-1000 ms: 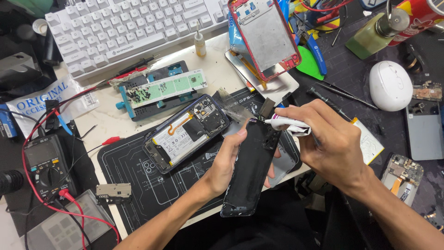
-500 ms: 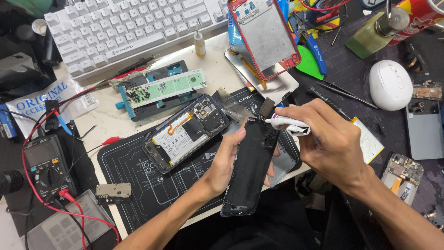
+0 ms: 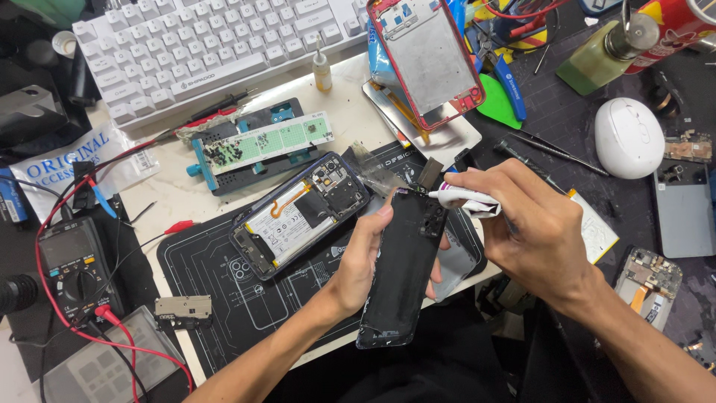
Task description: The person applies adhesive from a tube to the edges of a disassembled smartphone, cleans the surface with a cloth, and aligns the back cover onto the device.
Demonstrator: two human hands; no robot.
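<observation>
A white keyboard is lying at the counter's far edge; an opened phone is resting on the black work mat, a multimeter is sitting left, and a white mouse right.

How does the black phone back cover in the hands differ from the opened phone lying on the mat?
The black back cover is held off the bench by the left hand; the opened phone lies flat on the mat. The cover looks plain and dark; the phone shows battery and circuitry. Both are similar-sized slabs.
</observation>
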